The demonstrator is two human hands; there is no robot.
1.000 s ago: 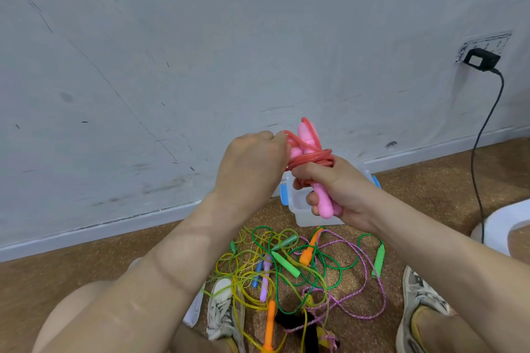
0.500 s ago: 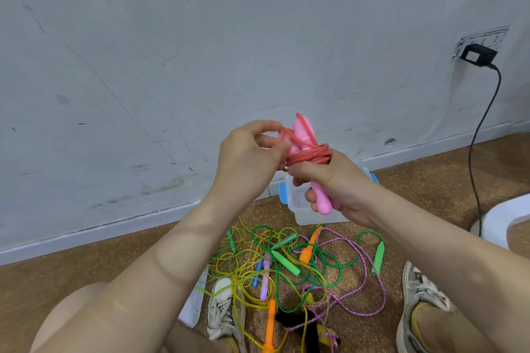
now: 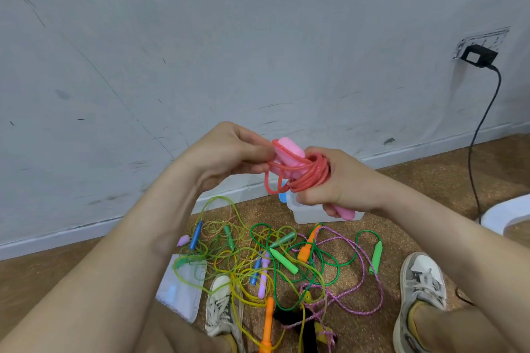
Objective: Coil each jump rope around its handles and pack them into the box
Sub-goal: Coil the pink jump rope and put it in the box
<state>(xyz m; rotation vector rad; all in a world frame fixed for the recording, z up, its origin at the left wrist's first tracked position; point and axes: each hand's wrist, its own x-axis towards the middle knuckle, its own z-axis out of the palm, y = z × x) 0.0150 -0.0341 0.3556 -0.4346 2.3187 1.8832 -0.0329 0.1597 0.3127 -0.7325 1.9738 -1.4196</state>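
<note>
Pink rope (image 3: pixel 309 179) sits almost fully coiled round its two handles (image 3: pixel 288 152), held up in front of you above the box (image 3: pixel 311 214) on the floor (image 3: pixel 430 180). Your right hand (image 3: pixel 342 183) clamps handles and coil together, while your left hand (image 3: pixel 229 152) pinches the last loose loop beside the handle tops. Grip firmly with the right so the turns do not slacken. The best move, I judge, is to draw that loop snug and tuck it under a turn or over the handle ends so it locks. Release the left fingers (image 3: pixel 258 149) only once it holds, because the springy cord will likely unwind otherwise. Then lower the bundle into the box, clear of the tangle (image 3: pixel 272 255) below.
</note>
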